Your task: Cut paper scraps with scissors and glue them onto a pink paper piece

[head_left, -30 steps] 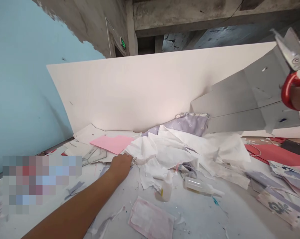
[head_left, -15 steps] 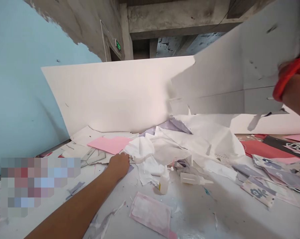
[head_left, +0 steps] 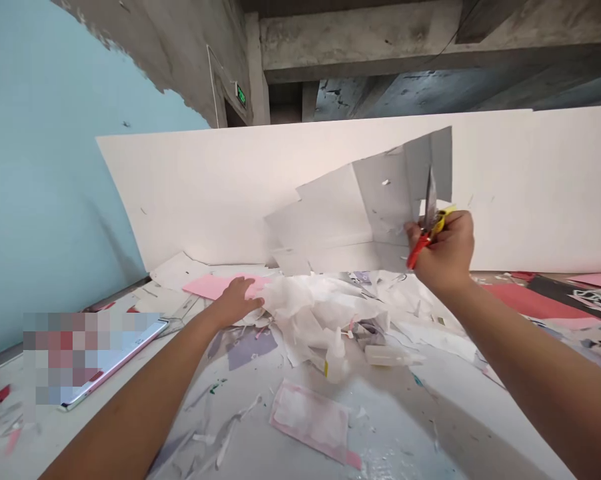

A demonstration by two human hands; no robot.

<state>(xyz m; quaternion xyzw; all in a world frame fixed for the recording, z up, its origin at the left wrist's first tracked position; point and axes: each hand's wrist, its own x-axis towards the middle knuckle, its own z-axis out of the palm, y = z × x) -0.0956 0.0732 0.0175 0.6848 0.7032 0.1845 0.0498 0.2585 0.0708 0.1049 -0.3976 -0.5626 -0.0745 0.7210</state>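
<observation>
Our right hand is curled firmly around the handles of a pair of red-and-yellow scissors, its fingers wrapped rather than spread, the blades upright and lying close together. Just left of that hand stands a folded piece of white card, stepped and nicked along its edges, with its lower corner near our knuckles. We cannot tell whether the hand is pinching it or the blades are biting it. Behind the card rises a large white board.

Well to the left of the right hand, our left hand lies low with its fingers spread, pressed on a pink paper sheet beside a crumpled heap of white tissue. Below and right of the left hand stand a small white glue bottle and a clear plastic bottle on its side, while a red sheet lies right of the right hand.

For clean work, we judge the grip sound — handles deep in the fingers, wrist steady, blades square to the card — and a flat left hand pins loose paper well
</observation>
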